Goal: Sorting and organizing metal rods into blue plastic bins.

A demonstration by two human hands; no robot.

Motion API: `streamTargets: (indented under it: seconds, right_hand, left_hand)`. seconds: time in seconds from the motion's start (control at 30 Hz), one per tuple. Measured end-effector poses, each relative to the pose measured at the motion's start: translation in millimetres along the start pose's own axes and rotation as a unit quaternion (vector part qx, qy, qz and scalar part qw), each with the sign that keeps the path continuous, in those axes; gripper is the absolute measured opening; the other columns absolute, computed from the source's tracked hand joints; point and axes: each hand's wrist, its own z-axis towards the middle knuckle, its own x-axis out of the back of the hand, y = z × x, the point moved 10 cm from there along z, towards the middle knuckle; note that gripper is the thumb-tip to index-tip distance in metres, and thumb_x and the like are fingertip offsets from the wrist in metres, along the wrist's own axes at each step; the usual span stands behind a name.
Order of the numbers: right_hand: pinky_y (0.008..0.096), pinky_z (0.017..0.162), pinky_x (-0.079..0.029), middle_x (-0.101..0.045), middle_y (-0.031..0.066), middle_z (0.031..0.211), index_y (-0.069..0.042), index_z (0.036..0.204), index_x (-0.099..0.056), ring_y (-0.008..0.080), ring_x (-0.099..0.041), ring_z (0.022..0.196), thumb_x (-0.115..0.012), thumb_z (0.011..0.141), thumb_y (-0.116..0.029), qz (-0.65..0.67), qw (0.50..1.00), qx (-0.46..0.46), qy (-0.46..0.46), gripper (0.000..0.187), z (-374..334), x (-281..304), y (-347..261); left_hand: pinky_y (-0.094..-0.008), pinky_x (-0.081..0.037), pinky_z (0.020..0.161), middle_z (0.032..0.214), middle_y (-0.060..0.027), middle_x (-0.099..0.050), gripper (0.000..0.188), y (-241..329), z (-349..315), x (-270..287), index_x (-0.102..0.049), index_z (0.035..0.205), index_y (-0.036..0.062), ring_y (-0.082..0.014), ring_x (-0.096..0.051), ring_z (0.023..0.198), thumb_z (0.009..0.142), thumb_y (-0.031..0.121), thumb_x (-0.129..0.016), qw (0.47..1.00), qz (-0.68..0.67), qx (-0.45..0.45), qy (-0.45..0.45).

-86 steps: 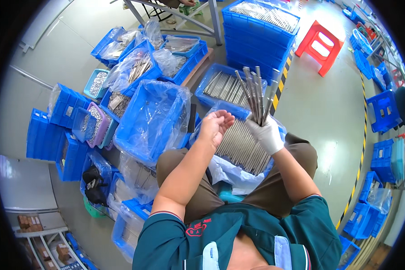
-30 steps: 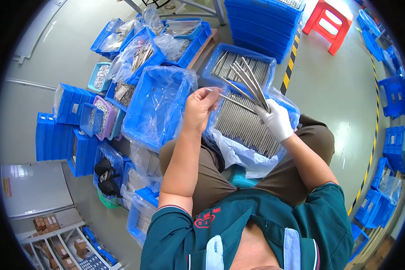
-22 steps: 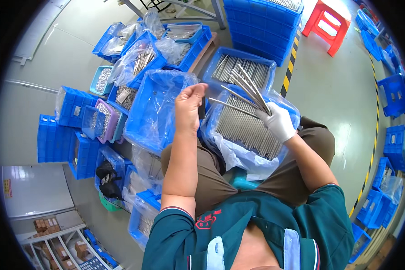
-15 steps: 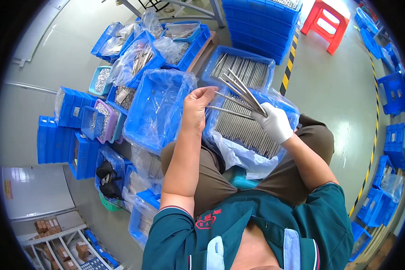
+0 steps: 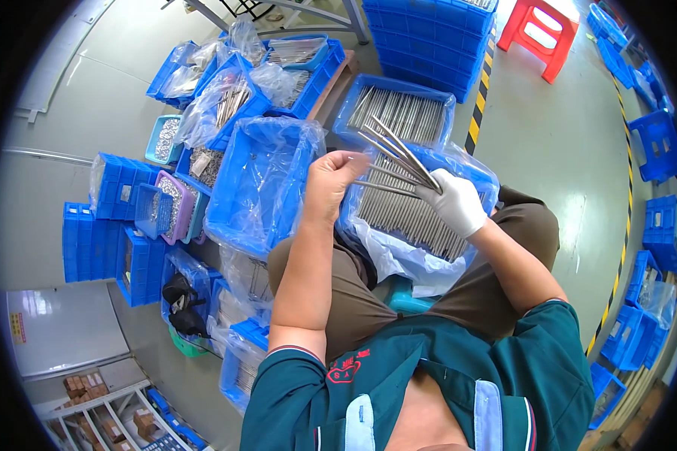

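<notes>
While the gloved right hand [image 5: 456, 204] clasps metal rods [image 5: 409, 158] | left hand [image 5: 329, 186] at rod ends, grip unclear

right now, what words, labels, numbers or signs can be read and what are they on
Green shirt: red lettering and a red-outlined emblem on the chest; I don't copy out wording.
White panel, lower left: yellowish strip with reddish marks, too small to read.
Stacked blue crates, left: pale label, too small to read.
Blue crate, right: pale label, too small to read.
</notes>
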Motion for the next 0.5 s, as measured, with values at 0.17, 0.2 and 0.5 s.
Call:
streamTargets:
  seconds: [0.17, 0.2, 0.5]
  right_hand:
    - [0.0414, 0.059, -0.045, -0.058, 0.0187, 0.068, -0.004, 0.082, -0.056, 0.0370, -0.058, 0.066, -0.064, 0.081, -0.028, 0.015, 0.999, -0.023, -0.040, 0.025, 0.6, -2.3, 5.9]
    - [0.0412, 0.060, -0.045, -0.058, 0.0190, 0.069, -0.004, 0.083, -0.057, 0.0371, -0.058, 0.067, -0.064, 0.081, -0.029, 0.026, 0.997, -0.035, -0.062, 0.026, -0.3, -7.7, 8.7]
    - [0.0305, 0.056, -0.044, -0.055, 0.0083, 0.067, -0.001, 0.094, -0.057, 0.0191, -0.054, 0.059, -0.057, 0.088, -0.029, 0.159, 0.962, -0.136, -0.176, 0.029, -10.5, -35.2, 11.8]
  left_hand:
    - [-0.0203, -0.043, 0.069, 0.078, -0.0022, -0.063, 0.018, 42.7, -3.0, 53.0, -0.065, 0.091, 0.0002, -0.0075, -0.055, 0.071, 0.082, 0.016, -0.067, 0.983, -0.010, -0.131, 0.132]
    - [-0.0194, -0.042, 0.068, 0.078, -0.0020, -0.063, 0.018, 38.4, -1.5, 48.2, -0.066, 0.091, 0.0013, -0.0075, -0.054, 0.071, 0.083, 0.017, -0.066, 0.986, -0.011, -0.113, 0.123]
    - [-0.0187, -0.038, 0.060, 0.075, 0.0011, -0.063, 0.018, 3.4, 5.1, 28.4, -0.066, 0.090, 0.0044, -0.0054, -0.052, 0.065, 0.082, 0.020, -0.068, 0.997, -0.073, -0.012, 0.035]
